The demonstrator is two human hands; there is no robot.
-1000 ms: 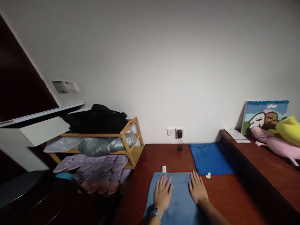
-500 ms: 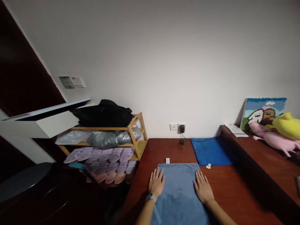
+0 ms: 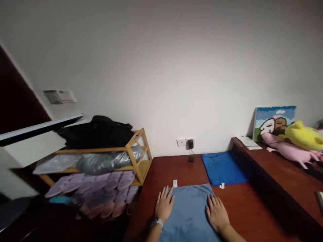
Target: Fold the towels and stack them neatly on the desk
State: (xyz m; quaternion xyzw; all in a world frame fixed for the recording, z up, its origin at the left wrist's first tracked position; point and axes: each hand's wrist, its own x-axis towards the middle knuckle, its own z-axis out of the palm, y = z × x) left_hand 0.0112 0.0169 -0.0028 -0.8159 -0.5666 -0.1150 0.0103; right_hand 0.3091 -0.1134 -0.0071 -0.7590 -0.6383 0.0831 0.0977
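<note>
A grey-blue towel (image 3: 188,211) lies spread on the reddish-brown table (image 3: 166,168), its near part cut off by the frame. My left hand (image 3: 164,204) rests flat over its left edge, fingers stretched out; a watch (image 3: 156,222) is on that wrist. Over the right edge lies my right hand (image 3: 217,212), also flat, fingers extended. Neither hand grips anything. A white tag (image 3: 175,183) sticks out past the towel's far left corner. Farther back on the right is a folded bright blue towel (image 3: 223,168) with its own white tag (image 3: 222,186).
A black plug (image 3: 191,144) sits in the wall socket, its cable running right across the blue towel. A raised ledge (image 3: 277,164) at right bears plush toys (image 3: 287,148) and a picture (image 3: 275,122). Left stands a wooden rack (image 3: 136,164) with slippers (image 3: 101,181) and a black bag (image 3: 97,132).
The view has shifted, so the rack, wall and table sit lower and farther left. Both hands stay flat on the towel's edges, with the right fingers slightly closer together.
</note>
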